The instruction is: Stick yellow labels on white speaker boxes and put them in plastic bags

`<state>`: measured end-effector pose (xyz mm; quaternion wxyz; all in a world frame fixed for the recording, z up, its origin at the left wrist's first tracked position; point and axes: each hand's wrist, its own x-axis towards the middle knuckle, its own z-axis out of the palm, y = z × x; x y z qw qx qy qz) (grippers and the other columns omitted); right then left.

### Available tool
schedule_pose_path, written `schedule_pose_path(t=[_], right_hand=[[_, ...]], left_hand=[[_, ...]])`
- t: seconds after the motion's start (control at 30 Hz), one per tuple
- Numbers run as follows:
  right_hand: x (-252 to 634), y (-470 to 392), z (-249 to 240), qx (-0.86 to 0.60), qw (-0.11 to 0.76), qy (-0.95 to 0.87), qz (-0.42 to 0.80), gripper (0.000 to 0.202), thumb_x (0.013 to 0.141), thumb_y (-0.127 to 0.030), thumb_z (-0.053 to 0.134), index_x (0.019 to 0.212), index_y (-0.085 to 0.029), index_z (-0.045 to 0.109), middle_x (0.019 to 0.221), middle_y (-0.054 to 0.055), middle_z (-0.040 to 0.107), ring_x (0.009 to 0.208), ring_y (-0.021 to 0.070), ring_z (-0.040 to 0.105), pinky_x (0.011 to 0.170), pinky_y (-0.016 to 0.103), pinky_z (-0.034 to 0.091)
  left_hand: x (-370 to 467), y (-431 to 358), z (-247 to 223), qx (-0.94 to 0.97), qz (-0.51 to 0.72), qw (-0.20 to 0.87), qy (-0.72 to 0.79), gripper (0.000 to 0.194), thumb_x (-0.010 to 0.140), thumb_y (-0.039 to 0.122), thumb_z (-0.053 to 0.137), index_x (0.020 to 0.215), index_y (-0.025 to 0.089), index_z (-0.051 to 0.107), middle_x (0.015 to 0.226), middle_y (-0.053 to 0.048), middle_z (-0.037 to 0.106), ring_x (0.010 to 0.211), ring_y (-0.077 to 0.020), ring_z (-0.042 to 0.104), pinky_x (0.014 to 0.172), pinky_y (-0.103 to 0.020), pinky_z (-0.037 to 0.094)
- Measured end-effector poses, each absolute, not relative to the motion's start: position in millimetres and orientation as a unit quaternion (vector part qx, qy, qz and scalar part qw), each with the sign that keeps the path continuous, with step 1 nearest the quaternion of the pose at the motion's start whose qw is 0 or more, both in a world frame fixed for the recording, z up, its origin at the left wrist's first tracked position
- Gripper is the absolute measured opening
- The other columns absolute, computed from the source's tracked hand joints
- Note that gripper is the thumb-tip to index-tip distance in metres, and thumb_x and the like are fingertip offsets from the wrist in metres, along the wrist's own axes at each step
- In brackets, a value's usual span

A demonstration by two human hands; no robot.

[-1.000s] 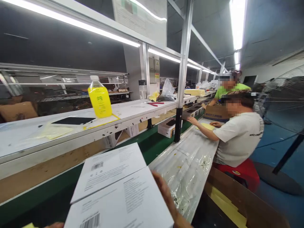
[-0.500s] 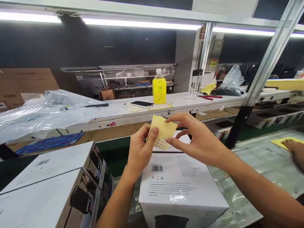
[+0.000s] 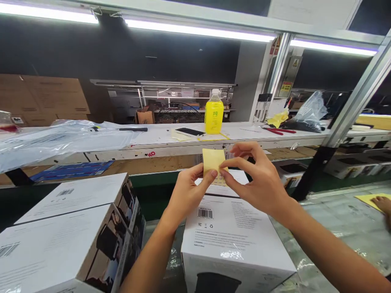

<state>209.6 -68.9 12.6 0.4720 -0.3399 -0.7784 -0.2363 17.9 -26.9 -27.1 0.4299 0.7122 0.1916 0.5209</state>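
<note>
A small yellow sheet of stickers point(image 3: 213, 159), with rows of tiny printed labels along its lower part, is held up over a white printed carton point(image 3: 226, 236). My left hand point(image 3: 189, 191) grips its left side, thumb in front. At the right edge, the thumb and forefinger of my right hand point(image 3: 259, 183) pinch together; whether a single label is between them is too small to tell. The carton's top shows a barcode and print, and its front has a picture of a dark bin. Part of another white box top shows behind it.
More white cartons point(image 3: 61, 232) stand at left. On the bench point(image 3: 159, 140) are plastic film point(image 3: 73, 136), a phone point(image 3: 190, 132), a yellow drink bottle point(image 3: 214, 116) and red-handled pliers point(image 3: 279, 131). At far right, another person's hand point(image 3: 381, 202) rests on a yellow sheet.
The sheet has straightened upright, and my right fingers have closed from a spread pose into a pinch at its right edge. The view has shifted slightly left.
</note>
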Motion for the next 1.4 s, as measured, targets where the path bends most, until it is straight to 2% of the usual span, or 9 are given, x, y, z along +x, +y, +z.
schedule_pose_path(t=[0.2,0.37,0.57,0.83,0.9,0.97,1.1,1.23,1.4], right_hand=[[215,-70,14,-0.346,0.437,-0.805,-0.204,0.011,0.098,-0.016,0.07,0.104,-0.025,0.074,0.102,0.005,0.071,0.094,0.02,0.069,0.082,0.036,0.06],[214,-71,20,-0.34,0.431,-0.812,-0.197,0.009,0.097,-0.016,0.07,0.102,-0.024,0.073,0.101,0.004,0.074,0.09,0.018,0.073,0.081,0.032,0.059],[207,-70,23,-0.321,0.403,-0.823,-0.237,0.009,0.098,-0.016,0.069,0.102,-0.023,0.071,0.099,0.004,0.077,0.087,0.0185,0.074,0.078,0.033,0.058],[192,-66,23,-0.268,0.37,-0.804,-0.38,0.01,0.095,-0.012,0.069,0.092,-0.022,0.069,0.091,0.005,0.079,0.078,0.0209,0.071,0.075,0.037,0.051],[187,-65,27,-0.304,0.382,-0.824,-0.287,0.01,0.095,-0.015,0.067,0.088,-0.022,0.069,0.089,0.003,0.078,0.078,0.0189,0.07,0.075,0.035,0.051],[184,-59,32,-0.372,0.374,-0.843,-0.104,0.007,0.092,-0.019,0.067,0.086,-0.022,0.07,0.088,0.002,0.076,0.079,0.0173,0.069,0.074,0.032,0.051],[180,-30,34,-0.474,0.24,-0.827,0.186,0.012,0.087,-0.03,0.068,0.083,-0.02,0.072,0.082,0.001,0.074,0.075,0.0164,0.064,0.069,0.03,0.049],[170,-6,23,-0.485,0.105,-0.839,0.224,0.012,0.087,-0.027,0.063,0.084,-0.021,0.072,0.074,-0.002,0.069,0.067,0.0141,0.057,0.061,0.027,0.043],[156,-2,20,-0.515,0.058,-0.839,0.163,0.011,0.089,-0.025,0.061,0.082,-0.02,0.067,0.073,-0.002,0.069,0.061,0.0127,0.055,0.058,0.027,0.038]], left_hand=[[16,-32,-28,0.75,0.525,0.322,0.24,0.029,0.106,0.043,0.059,0.1,0.018,0.074,0.09,-0.003,0.074,0.094,-0.0214,0.067,0.086,-0.029,0.049],[12,-37,-26,0.764,0.531,0.261,0.258,0.032,0.107,0.04,0.057,0.088,0.017,0.068,0.088,-0.003,0.07,0.081,-0.0163,0.058,0.075,-0.027,0.044],[8,-37,-25,0.782,0.536,0.197,0.251,0.026,0.108,0.035,0.055,0.092,0.018,0.066,0.082,0.0,0.066,0.074,-0.0145,0.056,0.07,-0.026,0.042],[4,-37,-30,0.74,0.568,0.213,0.292,0.028,0.107,0.036,0.057,0.092,0.016,0.07,0.08,-0.001,0.068,0.073,-0.0147,0.056,0.068,-0.026,0.042],[0,-31,-35,0.706,0.596,0.254,0.286,0.027,0.106,0.038,0.06,0.098,0.016,0.074,0.083,-0.002,0.071,0.08,-0.0171,0.062,0.074,-0.026,0.046],[-6,-20,-43,0.635,0.657,0.309,0.263,0.025,0.103,0.039,0.065,0.106,0.017,0.078,0.092,-0.004,0.076,0.092,-0.02,0.068,0.081,-0.026,0.051],[-18,3,-75,0.446,0.758,0.433,0.199,0.021,0.094,0.035,0.076,0.107,0.019,0.082,0.106,-0.005,0.08,0.101,-0.0196,0.071,0.086,-0.024,0.056],[-23,9,-114,0.348,0.756,0.518,0.196,0.022,0.086,0.036,0.085,0.099,0.018,0.083,0.099,-0.004,0.081,0.085,-0.0148,0.073,0.077,-0.022,0.058],[-26,6,-142,0.361,0.719,0.542,0.241,0.029,0.084,0.038,0.089,0.1,0.016,0.08,0.101,-0.007,0.083,0.085,-0.0169,0.077,0.077,-0.023,0.06]])
